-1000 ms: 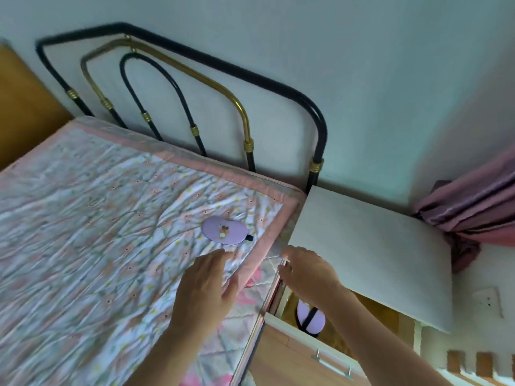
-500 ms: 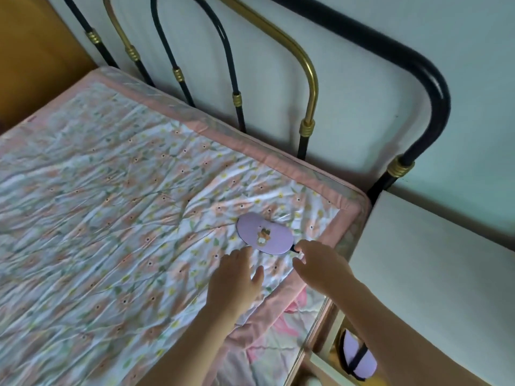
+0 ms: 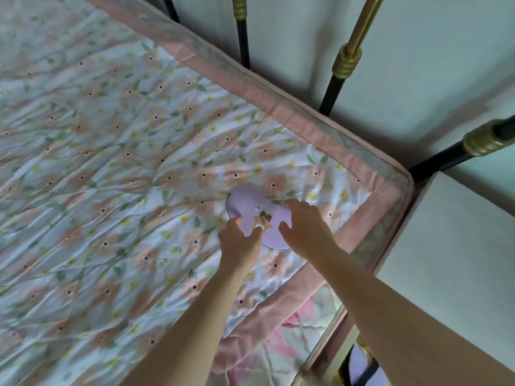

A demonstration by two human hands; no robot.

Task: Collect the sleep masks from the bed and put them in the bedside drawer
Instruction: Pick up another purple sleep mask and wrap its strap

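Note:
A lilac sleep mask [image 3: 248, 204] with a small picture in its middle lies flat on the floral quilt [image 3: 125, 162], near the bed's right corner. My left hand [image 3: 239, 243] reaches over its near edge, fingertips on the mask. My right hand [image 3: 306, 227] covers its right end with fingers spread. Neither hand has lifted it. A second lilac mask [image 3: 362, 366] with a black strap shows in the gap of the open drawer at the bottom right; most of it is hidden.
The white top of the bedside table [image 3: 459, 260] stands right of the bed. Black and brass headboard bars [image 3: 345, 59] run along the pale wall behind. The quilt's pink border [image 3: 320, 129] marks the mattress edge.
I have leaned in closer to the bed. Both hands moved forward from the bed's edge onto the lilac mask. The mask itself has not shifted.

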